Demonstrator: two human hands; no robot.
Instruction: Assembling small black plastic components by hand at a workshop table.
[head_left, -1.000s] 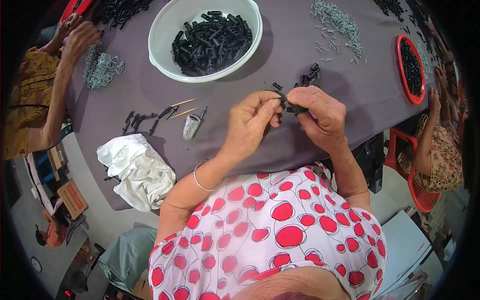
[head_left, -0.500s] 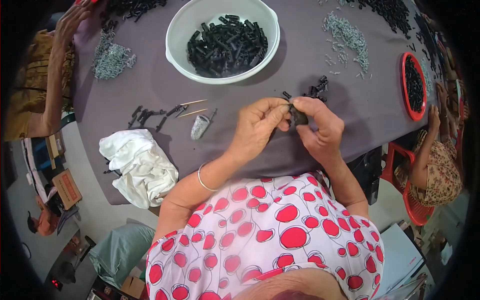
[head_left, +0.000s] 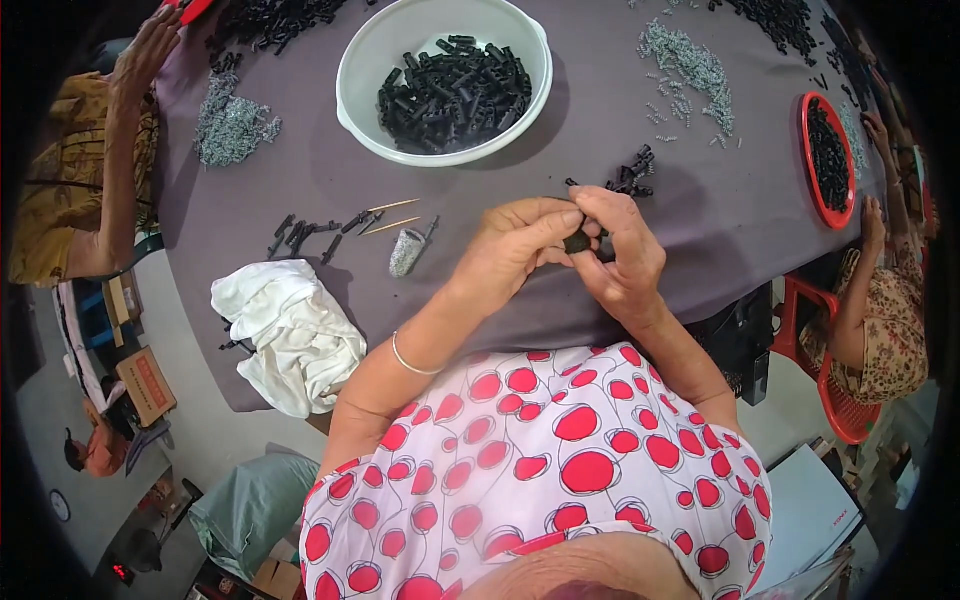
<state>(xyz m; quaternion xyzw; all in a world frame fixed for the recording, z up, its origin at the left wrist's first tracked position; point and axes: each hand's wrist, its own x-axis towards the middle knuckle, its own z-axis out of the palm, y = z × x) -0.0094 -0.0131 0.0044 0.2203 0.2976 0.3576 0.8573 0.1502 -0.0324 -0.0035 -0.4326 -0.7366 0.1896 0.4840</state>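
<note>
My left hand (head_left: 518, 238) and my right hand (head_left: 626, 243) meet over the table's near side. Between their pinched fingertips is a small dark piece (head_left: 577, 242), mostly covered, so its kind is unclear. Just beyond my right hand lies a little heap of black plastic parts with metal springs (head_left: 634, 176). To the left of my left hand rest a thin tool with a pale wrapped handle (head_left: 406, 252) and wooden sticks (head_left: 391, 226). Several black parts (head_left: 302, 234) are scattered beside the sticks.
A white bowl (head_left: 345, 110) of black parts stands ahead. Spring piles (head_left: 235, 125) (head_left: 690, 70) flank it. A red tray (head_left: 806, 150) is at right, a crumpled white cloth (head_left: 290, 335) at left. Other people's arms (head_left: 118, 150) (head_left: 868, 255) reach in from both sides.
My right hand has moved slightly left and closed in on my left hand. The dark piece, which stuck out below the fingertips, is now more enclosed. The whole view has shifted a little.
</note>
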